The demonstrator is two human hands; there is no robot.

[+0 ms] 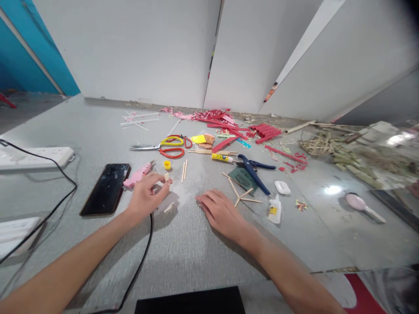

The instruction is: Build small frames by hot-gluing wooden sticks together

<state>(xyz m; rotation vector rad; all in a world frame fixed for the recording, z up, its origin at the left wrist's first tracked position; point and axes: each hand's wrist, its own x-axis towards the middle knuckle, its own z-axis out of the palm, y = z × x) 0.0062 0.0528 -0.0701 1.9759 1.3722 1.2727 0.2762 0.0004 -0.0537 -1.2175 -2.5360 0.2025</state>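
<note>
My left hand point(149, 192) is closed, thumb and forefinger pinching a small pale wooden piece point(166, 177) above the table. Beside it lies a pink tool that looks like a glue gun point(137, 175), with a black cord running from under the hand. A short pale stick piece point(169, 207) rests just below the fingertips. My right hand point(219, 211) lies on the tabletop, fingers extended and holding nothing I can see. Right of it stands a joined wooden stick frame point(240, 198). Two thin sticks point(184, 171) and a yellow cap point(167, 165) lie ahead of the hands.
A phone point(105, 189) and a power strip point(39, 157) are at left. Scissors point(160, 148), a glue tube point(221, 157), blue-handled pliers point(253, 174), a glue bottle point(274, 209) and a white case point(282, 187) lie around. Red paper strips point(225, 126) are heaped by the wall.
</note>
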